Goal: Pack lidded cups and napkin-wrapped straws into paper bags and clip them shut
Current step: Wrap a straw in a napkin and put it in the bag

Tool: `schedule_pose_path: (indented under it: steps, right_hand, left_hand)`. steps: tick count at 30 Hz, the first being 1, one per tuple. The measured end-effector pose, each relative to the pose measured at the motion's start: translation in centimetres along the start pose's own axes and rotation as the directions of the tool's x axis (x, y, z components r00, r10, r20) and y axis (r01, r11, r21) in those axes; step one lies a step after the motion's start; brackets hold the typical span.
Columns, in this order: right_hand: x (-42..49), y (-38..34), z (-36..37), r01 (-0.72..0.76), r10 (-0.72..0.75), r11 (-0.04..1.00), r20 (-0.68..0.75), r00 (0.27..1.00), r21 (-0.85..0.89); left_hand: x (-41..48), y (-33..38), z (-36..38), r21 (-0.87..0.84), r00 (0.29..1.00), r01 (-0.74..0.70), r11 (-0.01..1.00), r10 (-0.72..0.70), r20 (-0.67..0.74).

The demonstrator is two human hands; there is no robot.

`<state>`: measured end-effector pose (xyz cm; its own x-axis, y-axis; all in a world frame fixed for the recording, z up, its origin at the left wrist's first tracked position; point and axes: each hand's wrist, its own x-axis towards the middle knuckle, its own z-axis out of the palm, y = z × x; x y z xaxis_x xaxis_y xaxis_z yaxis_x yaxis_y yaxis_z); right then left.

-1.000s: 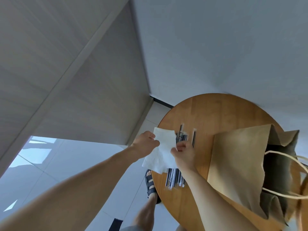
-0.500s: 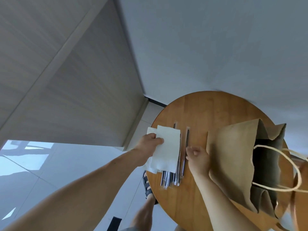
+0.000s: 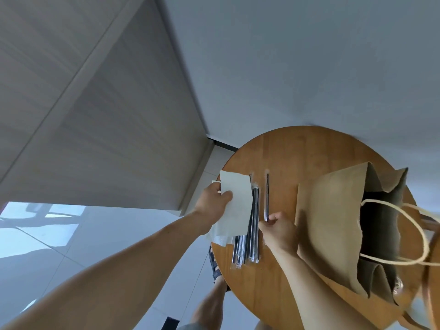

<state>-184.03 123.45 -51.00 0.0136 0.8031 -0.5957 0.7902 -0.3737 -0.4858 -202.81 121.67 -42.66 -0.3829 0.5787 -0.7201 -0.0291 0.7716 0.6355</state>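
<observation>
1. Left hand (image 3: 210,204): the fingers (image 3: 226,195) are curled, thumb on top, and pinch the left edge of a white napkin (image 3: 235,201). More white sheet shows under it, toward the wrist.
2. Right hand (image 3: 279,232): the fingers (image 3: 273,216) are closed in a pinch on the near end of one dark straw (image 3: 267,191). The straw runs straight away from them along the counter (image 3: 297,151).
3. Straw pile (image 3: 252,234) (clear wrappers): lies between the two sets of fingers, just left of the right ones, partly under the napkin's right edge.
4. Bag (image 3: 331,222): brown paper, on its side, just right of the right fingers. The mouth is open and faces away from them (the interior is too dark to tell what it holds).
</observation>
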Motion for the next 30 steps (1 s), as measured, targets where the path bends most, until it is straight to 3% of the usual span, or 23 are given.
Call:
schedule_pose_path:
  steps: [3, 7, 20, 23, 26, 30]
  right_hand:
    - [-1.8, -2.4, -2.0, 0.117, -0.099, 0.95, -0.076, 0.992, 0.289]
    - [-4.4, -6.1, -4.7, 0.237, -0.242, 0.828, -0.058, 0.969, 0.507]
    - [-8.4, -9.5, -12.2, 0.464, -0.482, 0.78, -0.071, 0.874, 0.419]
    - [-9.2, -9.6, -13.6, 0.48, -0.492, 0.78, -0.08, 0.867, 0.401]
    - [-9.7, -10.3, -16.2, 0.488, -0.448, 0.771, -0.196, 0.872, 0.41]
    - [-10.0, -12.5, -20.8, 0.505, -0.452, 0.735, -0.229, 0.862, 0.452]
  left_hand:
    - [-0.8, 1.8, 0.1, 0.041, 0.993, -0.118, 0.992, 0.119, -0.021]
    - [-2.6, 5.3, 0.3, 0.011, 0.979, -0.205, 0.979, 0.205, 0.009]
    - [-9.0, 11.6, 1.2, -0.2, 0.954, -0.278, 0.94, 0.295, 0.059]
    - [-10.1, 12.8, 1.3, -0.201, 0.948, -0.306, 0.931, 0.318, 0.031]
    - [-11.1, 14.7, 0.9, -0.201, 0.932, -0.347, 0.916, 0.361, 0.037]
    - [-12.8, 17.4, 0.6, -0.281, 0.895, -0.35, 0.893, 0.408, 0.18]
